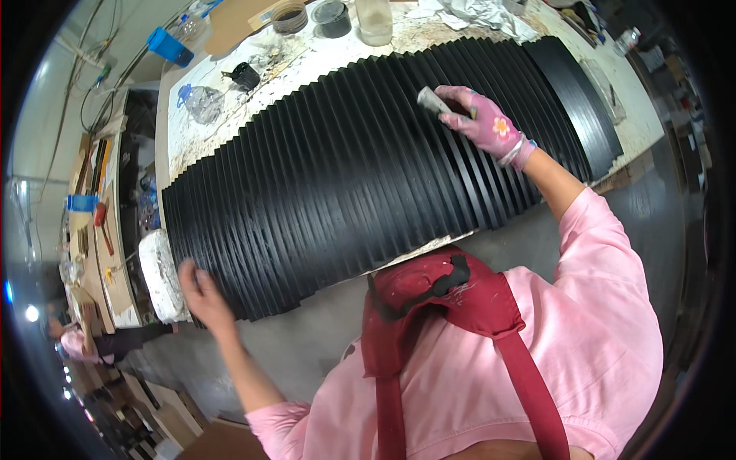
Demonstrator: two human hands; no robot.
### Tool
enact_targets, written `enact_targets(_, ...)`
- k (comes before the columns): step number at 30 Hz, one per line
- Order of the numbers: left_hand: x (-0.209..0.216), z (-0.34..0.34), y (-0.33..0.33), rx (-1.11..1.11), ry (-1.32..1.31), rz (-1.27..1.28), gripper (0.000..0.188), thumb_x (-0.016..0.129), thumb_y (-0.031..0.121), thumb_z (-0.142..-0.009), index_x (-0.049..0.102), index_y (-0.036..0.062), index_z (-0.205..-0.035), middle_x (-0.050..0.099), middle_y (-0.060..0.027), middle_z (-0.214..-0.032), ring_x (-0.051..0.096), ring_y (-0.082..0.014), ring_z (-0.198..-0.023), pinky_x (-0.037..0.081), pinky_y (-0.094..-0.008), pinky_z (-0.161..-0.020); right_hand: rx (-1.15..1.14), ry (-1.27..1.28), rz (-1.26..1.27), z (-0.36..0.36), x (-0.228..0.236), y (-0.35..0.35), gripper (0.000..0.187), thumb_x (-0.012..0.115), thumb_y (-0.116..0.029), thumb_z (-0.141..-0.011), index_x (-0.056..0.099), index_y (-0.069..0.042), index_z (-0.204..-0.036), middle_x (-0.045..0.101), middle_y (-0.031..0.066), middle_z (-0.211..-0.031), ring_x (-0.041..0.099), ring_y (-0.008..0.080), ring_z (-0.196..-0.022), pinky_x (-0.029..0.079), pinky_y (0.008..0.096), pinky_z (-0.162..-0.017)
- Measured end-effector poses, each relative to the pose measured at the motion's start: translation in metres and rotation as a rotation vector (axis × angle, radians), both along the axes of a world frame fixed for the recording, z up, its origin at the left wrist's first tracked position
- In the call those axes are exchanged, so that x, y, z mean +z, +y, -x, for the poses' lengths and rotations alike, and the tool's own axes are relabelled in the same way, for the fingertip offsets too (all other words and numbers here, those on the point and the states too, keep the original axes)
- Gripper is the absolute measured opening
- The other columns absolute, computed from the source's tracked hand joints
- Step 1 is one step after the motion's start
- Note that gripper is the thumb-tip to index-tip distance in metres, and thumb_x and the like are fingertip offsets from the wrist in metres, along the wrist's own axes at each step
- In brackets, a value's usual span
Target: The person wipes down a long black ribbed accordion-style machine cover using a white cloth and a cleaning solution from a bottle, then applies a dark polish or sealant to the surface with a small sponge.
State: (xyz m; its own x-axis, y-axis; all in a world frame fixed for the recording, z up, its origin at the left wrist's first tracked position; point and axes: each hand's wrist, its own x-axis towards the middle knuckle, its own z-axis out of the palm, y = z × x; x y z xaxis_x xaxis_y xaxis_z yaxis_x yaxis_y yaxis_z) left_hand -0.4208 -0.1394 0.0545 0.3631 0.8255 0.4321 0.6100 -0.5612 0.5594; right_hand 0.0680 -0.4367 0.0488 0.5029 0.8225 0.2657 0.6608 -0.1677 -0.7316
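A large black ribbed piece like a bellows (337, 176) lies across the table, its ridges running from the far side to the near side. My right hand (484, 121), in a pink flowered glove, is closed on a small whitish-grey rolled piece (435, 100) over the far right ridges. What that piece is made of cannot be made out. At the near left end, my bare left hand (205, 297) is slightly blurred, its fingers apart and holding nothing. It is beside the ridges and a white block-like thing (159, 277).
Along the far edge of the white stained table (648, 126) stand a blue cup (169, 47), a black tub (331, 19) and a clear jar (375, 21). A small black pot (245, 76) and a clear bottle (202, 105) are behind the ridges. Another person (83, 341) is far left.
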Motion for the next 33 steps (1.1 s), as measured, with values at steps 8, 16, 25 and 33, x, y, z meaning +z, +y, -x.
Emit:
enact_targets(8,-0.004,-0.18,-0.223,-0.724,0.219,-0.022,0.031,0.066,0.001,-0.075,0.068,0.0055,-0.106,0.064,-0.0112,-0.117,0.061,-0.0312,-0.108,0.048,-0.0416,-0.09,0.671,-0.557,0.024,-0.021,0.009,0.026,0.037,0.065,-0.022,-0.088,0.059,-0.007,-0.121,0.063,0.0082,-0.098,0.064,0.0267,-0.093,0.049,0.0408,-0.085)
enact_targets(16,-0.025,-0.245,-0.234,-0.64,0.58,-0.139,0.038,0.068,0.024,-0.085,0.064,0.0163,-0.122,0.057,0.0014,-0.133,0.043,-0.0265,-0.134,0.033,-0.0489,-0.106,0.964,-0.717,-0.166,-0.039,-0.002,0.063,0.035,0.064,-0.019,-0.084,0.062,-0.009,-0.118,0.062,0.0053,-0.087,0.067,0.0218,-0.079,0.053,0.0383,-0.075)
enact_targets(25,-0.016,-0.254,-0.225,-0.657,0.647,-0.043,0.04,0.064,0.026,-0.089,0.06,0.0182,-0.128,0.058,0.004,-0.133,0.041,-0.0268,-0.136,0.028,-0.0482,-0.109,0.213,0.047,0.152,-0.14,0.014,0.159,0.043,0.065,-0.029,-0.093,0.057,-0.007,-0.129,0.068,0.0156,-0.107,0.067,0.0232,-0.076,0.056,0.0341,-0.07)
enact_targets(33,-0.006,-0.255,-0.221,-0.664,0.387,0.069,0.04,0.07,0.011,-0.082,0.062,0.0065,-0.12,0.061,-0.0067,-0.127,0.054,-0.0292,-0.121,0.042,-0.0403,-0.099,-0.261,0.738,-0.242,-0.357,-0.063,0.083,0.097,0.08,-0.022,-0.079,0.016,-0.006,-0.151,0.066,0.0135,-0.11,0.066,0.0189,-0.097,0.056,0.0371,-0.08)
